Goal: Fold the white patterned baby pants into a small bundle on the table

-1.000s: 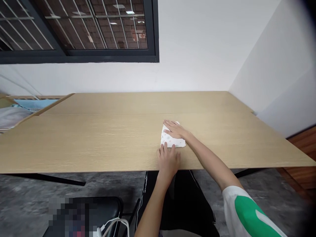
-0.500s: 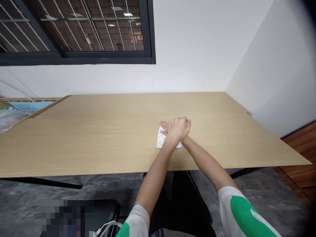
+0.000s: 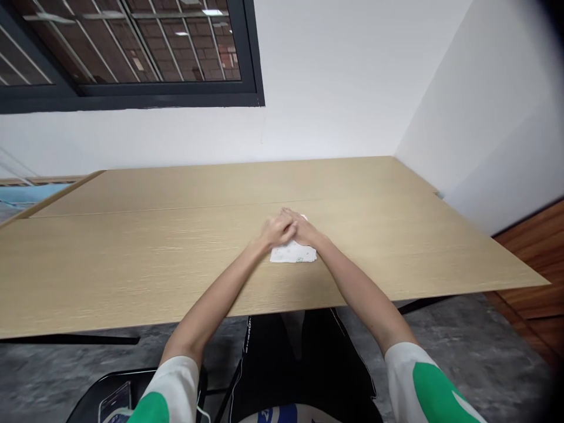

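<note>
A small folded white cloth (image 3: pixel 294 254) with a faint print lies on the light wooden table (image 3: pixel 176 247), near its front edge. My right hand (image 3: pixel 305 230) rests flat on the cloth's far part, fingers stretched out. My left hand (image 3: pixel 277 230) sits at the cloth's far left corner, fingers curled together over the right hand's fingertips; whether it pinches the cloth is hidden.
The table runs wide to both sides and meets a white wall at the back and right. A dark-framed window (image 3: pixel 127 53) sits high on the left. A black chair (image 3: pixel 106 399) with a phone on it stands below left.
My left hand went from the cloth's near edge, crossed over my right hand, then came back to the cloth's far left corner. The cloth now lies lower and flatter.
</note>
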`<state>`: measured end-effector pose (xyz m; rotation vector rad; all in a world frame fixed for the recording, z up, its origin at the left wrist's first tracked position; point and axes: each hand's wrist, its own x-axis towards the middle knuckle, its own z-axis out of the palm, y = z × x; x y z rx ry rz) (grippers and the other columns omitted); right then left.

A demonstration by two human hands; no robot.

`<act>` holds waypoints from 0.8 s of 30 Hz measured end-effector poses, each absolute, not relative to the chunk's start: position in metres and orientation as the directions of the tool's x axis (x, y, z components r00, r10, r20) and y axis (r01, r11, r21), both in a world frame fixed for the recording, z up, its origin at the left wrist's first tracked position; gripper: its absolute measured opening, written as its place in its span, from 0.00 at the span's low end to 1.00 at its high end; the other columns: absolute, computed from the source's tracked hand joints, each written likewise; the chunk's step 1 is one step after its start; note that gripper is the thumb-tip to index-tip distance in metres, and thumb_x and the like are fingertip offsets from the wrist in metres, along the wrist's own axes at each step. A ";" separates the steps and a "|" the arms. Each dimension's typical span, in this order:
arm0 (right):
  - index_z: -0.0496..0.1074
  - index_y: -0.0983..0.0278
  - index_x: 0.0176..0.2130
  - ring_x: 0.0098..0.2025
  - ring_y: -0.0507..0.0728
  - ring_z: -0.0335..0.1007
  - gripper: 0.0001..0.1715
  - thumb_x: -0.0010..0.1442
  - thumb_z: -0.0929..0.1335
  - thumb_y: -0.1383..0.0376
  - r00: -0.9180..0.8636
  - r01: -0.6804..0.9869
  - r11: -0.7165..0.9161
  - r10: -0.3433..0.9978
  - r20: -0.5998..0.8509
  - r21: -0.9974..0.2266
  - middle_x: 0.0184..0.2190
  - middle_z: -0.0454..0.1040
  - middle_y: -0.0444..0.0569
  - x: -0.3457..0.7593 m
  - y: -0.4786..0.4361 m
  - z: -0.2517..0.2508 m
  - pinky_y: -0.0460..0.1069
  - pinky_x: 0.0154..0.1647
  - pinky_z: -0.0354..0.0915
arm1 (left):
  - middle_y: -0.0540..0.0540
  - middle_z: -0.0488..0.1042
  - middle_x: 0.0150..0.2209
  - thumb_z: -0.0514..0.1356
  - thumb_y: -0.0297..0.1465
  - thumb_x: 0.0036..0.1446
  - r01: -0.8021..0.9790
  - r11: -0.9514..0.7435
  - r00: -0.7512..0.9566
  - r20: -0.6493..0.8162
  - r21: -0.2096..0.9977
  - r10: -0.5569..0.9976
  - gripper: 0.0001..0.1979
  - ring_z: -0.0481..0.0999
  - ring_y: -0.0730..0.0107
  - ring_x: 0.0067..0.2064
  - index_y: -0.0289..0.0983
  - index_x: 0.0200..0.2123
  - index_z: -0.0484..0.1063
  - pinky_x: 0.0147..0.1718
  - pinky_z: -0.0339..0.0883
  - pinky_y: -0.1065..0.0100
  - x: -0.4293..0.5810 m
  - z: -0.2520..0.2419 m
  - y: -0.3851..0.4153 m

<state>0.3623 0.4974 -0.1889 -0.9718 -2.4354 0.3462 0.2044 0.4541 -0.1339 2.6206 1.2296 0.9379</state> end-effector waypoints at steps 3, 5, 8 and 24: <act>0.55 0.68 0.72 0.76 0.62 0.45 0.32 0.73 0.54 0.65 -0.569 0.605 0.699 0.714 0.407 -0.380 0.74 0.53 0.60 0.374 0.500 -0.187 0.61 0.76 0.47 | 0.43 0.76 0.31 0.52 0.39 0.65 0.661 -0.648 0.479 0.451 0.379 0.753 0.15 0.74 0.63 0.37 0.39 0.31 0.73 0.45 0.68 0.60 0.181 -0.138 0.454; 0.57 0.69 0.71 0.74 0.63 0.49 0.32 0.72 0.54 0.67 -0.507 0.630 0.683 0.722 0.471 -0.369 0.72 0.57 0.62 0.380 0.499 -0.183 0.62 0.75 0.49 | 0.43 0.79 0.38 0.57 0.40 0.63 0.618 -0.657 0.522 0.400 0.432 0.754 0.13 0.75 0.61 0.44 0.39 0.37 0.77 0.50 0.68 0.59 0.172 -0.138 0.449; 0.63 0.67 0.68 0.68 0.67 0.58 0.30 0.69 0.57 0.68 -0.399 0.667 0.629 0.754 0.522 -0.399 0.66 0.64 0.62 0.387 0.495 -0.177 0.65 0.71 0.54 | 0.44 0.81 0.42 0.67 0.46 0.54 0.564 -0.676 0.633 0.278 0.474 0.723 0.17 0.77 0.58 0.47 0.40 0.40 0.80 0.52 0.68 0.59 0.168 -0.136 0.440; 0.76 0.64 0.44 0.40 0.58 0.73 0.14 0.67 0.65 0.60 -0.375 0.482 0.508 0.856 0.356 -0.714 0.40 0.80 0.51 0.408 0.467 -0.136 0.53 0.45 0.68 | 0.44 0.83 0.40 0.64 0.36 0.50 0.783 -0.529 0.578 -0.070 0.328 0.813 0.10 0.81 0.56 0.43 0.42 0.36 0.82 0.41 0.69 0.64 0.175 -0.116 0.410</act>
